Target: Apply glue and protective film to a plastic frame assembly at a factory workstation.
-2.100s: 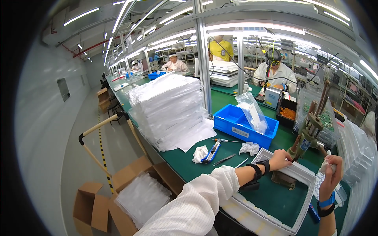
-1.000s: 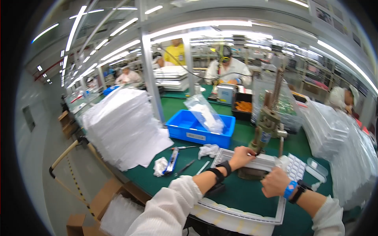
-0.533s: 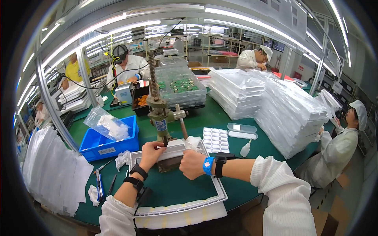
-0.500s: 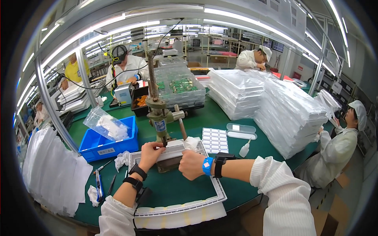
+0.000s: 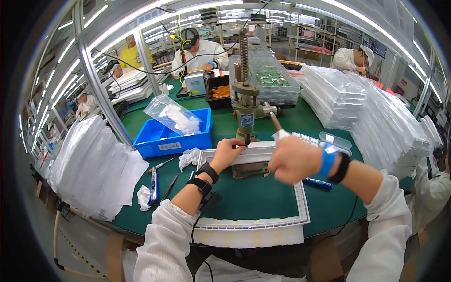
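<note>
A green hand press (image 5: 246,105) with a coiled spring on top stands on the bench in front of me. Its metal base (image 5: 251,170) shows inside a large white rectangular frame (image 5: 303,207), whose far side lies across it. My left hand (image 5: 228,154) has its fingertips pinched together at that far side, right beside the ram's tip; anything between them is hidden. My right hand (image 5: 295,159), slightly blurred, is closed in a fist around the lower end of the press lever (image 5: 276,123). White wrapping (image 5: 281,135) shows on the lever just above the fist.
A blue bin (image 5: 181,144) holding a bagged white part stands left of the press. Nearby lie a blue cutter (image 5: 153,185), crumpled tissue and a blue pen (image 5: 318,183). Wrapped white stacks (image 5: 336,96) line the right, green circuit boards (image 5: 270,77) the back. Co-workers sit beyond.
The whole view has shifted, putting the bench further right in it. My right hand and the lever have swung slightly outward and up relative to the press. My left hand stays at the ram.
</note>
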Demonstrator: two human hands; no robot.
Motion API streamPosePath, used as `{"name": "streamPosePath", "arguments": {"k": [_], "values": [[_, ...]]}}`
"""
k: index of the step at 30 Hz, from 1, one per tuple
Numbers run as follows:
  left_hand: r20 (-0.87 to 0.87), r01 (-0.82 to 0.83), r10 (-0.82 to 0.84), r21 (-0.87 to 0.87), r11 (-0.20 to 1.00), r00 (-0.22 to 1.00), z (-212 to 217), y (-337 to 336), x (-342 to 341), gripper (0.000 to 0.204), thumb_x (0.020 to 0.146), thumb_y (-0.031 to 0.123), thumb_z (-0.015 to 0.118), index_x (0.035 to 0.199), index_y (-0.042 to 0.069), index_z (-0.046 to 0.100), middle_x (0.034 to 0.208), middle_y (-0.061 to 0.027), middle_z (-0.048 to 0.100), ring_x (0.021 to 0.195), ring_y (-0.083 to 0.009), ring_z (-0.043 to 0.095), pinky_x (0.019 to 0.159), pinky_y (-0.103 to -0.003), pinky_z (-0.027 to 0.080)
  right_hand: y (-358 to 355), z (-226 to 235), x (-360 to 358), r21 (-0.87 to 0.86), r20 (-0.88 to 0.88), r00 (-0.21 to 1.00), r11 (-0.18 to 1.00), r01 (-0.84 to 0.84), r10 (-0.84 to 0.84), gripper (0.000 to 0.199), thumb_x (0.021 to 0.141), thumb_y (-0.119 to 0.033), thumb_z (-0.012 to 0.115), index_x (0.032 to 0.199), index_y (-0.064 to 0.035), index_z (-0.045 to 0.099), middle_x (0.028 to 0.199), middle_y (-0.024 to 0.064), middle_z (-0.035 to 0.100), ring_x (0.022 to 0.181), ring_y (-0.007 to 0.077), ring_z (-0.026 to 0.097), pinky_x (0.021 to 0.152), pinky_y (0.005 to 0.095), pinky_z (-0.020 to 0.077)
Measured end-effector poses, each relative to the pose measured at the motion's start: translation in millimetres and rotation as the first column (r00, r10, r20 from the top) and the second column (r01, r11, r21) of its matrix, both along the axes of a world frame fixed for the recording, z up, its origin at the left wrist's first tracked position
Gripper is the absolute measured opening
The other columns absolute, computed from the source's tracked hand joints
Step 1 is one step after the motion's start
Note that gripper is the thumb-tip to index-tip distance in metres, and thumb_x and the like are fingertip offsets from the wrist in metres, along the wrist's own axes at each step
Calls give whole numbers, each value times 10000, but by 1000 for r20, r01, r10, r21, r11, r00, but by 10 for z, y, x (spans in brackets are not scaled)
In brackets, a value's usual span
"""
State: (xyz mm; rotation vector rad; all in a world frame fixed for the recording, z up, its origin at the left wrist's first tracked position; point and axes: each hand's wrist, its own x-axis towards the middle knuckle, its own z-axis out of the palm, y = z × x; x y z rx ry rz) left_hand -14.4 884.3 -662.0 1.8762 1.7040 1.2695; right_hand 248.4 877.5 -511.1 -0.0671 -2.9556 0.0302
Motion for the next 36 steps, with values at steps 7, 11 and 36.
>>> {"name": "streamPosePath", "arguments": {"k": [7,11,36], "values": [[5,-3,3,4,1000,1000,-35,56,-80,208,811,181,768,941,19,767,810,-160,732,698,-257,688,670,-343,537,1344,923,-699,-774,-612,646,510,-374,-456,283,985,-280,478,949,-29,603,859,82,631,786,198,639,783,328,508],[-38,49,-46,77,996,998,-28,178,178,183,812,164,770,918,15,760,803,-163,725,702,-262,695,672,-354,541,2287,656,-1000,-804,-592,444,450,-390,-673,321,1028,-343,456,991,-61,604,894,70,629,806,224,663,778,365,506],[-29,72,-73,-26,997,997,280,-60,-243,242,874,142,690,1008,-57,659,915,-188,726,802,-282,692,745,-373,539,-572,-862,991,-408,-29,599,556,724,-800,381,891,-354,605,737,-10,657,687,204,652,670,416,642,637,477,531]]}}
